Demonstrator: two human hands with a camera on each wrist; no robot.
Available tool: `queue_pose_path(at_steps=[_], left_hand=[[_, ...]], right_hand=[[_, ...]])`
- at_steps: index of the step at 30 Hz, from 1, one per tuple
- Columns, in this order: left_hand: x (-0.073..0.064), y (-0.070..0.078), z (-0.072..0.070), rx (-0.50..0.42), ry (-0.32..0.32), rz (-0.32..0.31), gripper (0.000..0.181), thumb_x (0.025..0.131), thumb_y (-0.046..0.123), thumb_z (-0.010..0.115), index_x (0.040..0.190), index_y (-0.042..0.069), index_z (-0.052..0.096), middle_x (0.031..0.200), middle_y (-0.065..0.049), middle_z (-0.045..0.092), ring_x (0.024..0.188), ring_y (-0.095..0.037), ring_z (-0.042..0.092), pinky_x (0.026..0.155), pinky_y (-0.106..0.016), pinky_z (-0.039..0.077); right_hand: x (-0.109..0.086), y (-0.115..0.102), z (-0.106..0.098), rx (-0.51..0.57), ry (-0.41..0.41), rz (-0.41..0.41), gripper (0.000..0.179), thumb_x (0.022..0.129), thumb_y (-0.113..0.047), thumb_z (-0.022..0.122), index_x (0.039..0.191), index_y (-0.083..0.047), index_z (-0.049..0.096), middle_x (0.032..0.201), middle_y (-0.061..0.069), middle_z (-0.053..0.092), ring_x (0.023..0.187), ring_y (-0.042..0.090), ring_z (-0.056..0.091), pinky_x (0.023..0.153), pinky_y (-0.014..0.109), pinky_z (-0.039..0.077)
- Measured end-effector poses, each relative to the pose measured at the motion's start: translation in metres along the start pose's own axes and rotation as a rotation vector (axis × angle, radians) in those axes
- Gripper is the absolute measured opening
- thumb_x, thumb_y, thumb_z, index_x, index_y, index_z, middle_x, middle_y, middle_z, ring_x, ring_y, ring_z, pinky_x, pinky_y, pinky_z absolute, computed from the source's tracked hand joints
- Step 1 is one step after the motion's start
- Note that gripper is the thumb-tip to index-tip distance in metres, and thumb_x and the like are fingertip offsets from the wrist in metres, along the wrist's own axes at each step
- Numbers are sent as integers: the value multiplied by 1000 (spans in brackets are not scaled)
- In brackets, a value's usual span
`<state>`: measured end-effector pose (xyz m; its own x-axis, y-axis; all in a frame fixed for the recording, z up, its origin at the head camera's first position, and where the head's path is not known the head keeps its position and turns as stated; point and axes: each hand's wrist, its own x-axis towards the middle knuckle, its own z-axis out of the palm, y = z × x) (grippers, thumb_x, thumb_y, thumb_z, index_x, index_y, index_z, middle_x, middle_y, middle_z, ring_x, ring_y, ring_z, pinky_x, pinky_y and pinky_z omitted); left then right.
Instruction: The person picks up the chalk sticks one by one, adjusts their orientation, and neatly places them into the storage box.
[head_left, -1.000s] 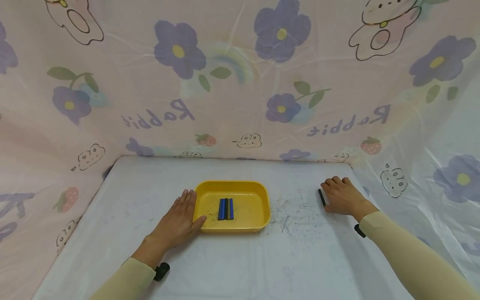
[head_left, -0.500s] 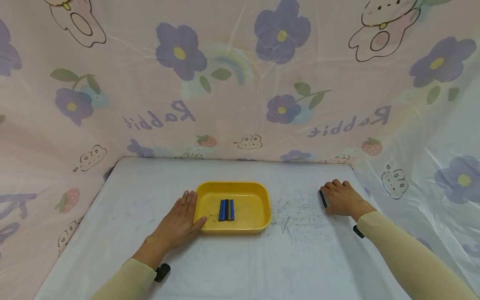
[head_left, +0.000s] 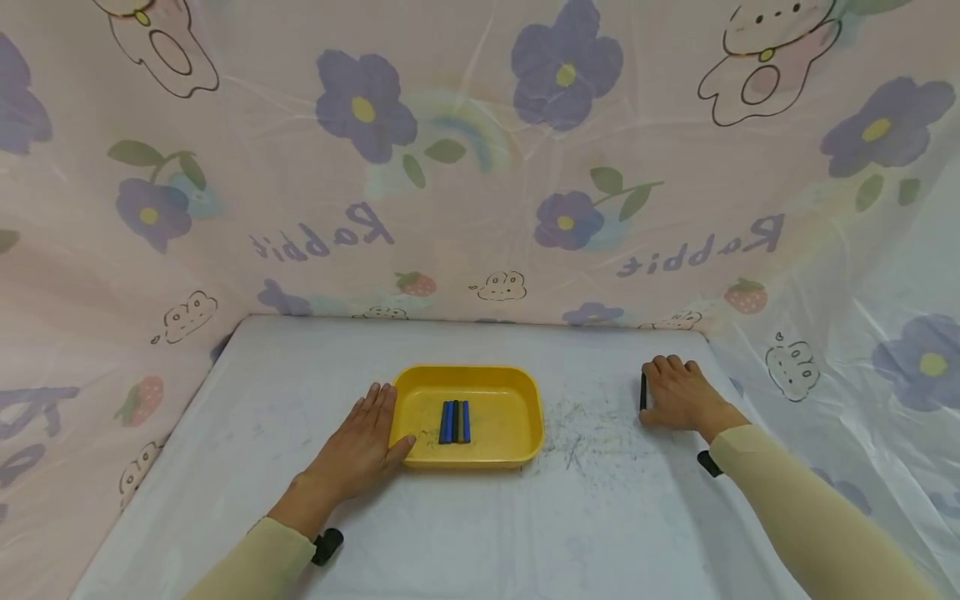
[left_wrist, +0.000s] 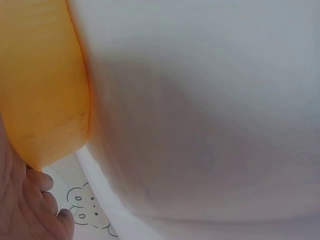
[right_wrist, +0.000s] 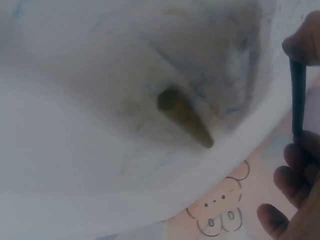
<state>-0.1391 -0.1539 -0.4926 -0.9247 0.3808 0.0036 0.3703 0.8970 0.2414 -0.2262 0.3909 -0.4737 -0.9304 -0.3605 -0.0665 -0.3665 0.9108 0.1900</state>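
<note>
My left hand (head_left: 356, 448) lies at the left side of a yellow tray (head_left: 506, 427), fingers straight along its outer wall and thumb over the near-left rim. Inside, several blue, black and olive crayons (head_left: 454, 422) stand side by side in a row. Off to the right, my right hand (head_left: 678, 398) pinches a dark crayon (right_wrist: 297, 95) lengthwise between thumb and a fingertip, its other fingers bent. Below that hand, the right wrist view shows an olive-brown crayon (right_wrist: 187, 120) lying on the table; the hand hides it from the head view.
Dark crayon marks (head_left: 581, 433) streak the white tabletop (head_left: 480, 533) between the tray and my right hand. A printed cloth (head_left: 465, 200) with flowers and rabbits hangs behind the table and along both sides.
The dark crayon in my right hand has turned from slanted to nearly straight away from me, as thumb and fingers shifted. My left hand and the tray have stayed put.
</note>
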Motion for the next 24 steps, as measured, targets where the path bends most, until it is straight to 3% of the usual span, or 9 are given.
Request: queue_pose_path(at_steps=[5,16,24], left_hand=[[0,1,0,5,-2,-6,90,110,54,47,165,-9,14,173,-26,19,163,-41,13,132,-56,19],[1,-1,0,23,20,7,90,109,55,47,165,-9,16,173,-26,20,163,-41,15,132,-56,19],[1,-1,0,34,19,2,90,109,55,47,165,-9,17,173,-26,20,163,-41,15,132,-55,18]], right_hand=[[6,-9,-4,-30,62,-7,74,81,-50,80,125,5,57,120,22,58,110,42,53,91,62,44],[14,-31,-16,-83,95,-57,79,81,-57,81,126,3,57,124,21,58,110,39,51,90,58,44],[19,-55,-33,-102,169,-113,74,80,-54,83,122,2,58,118,18,58,103,35,51,85,52,43]])
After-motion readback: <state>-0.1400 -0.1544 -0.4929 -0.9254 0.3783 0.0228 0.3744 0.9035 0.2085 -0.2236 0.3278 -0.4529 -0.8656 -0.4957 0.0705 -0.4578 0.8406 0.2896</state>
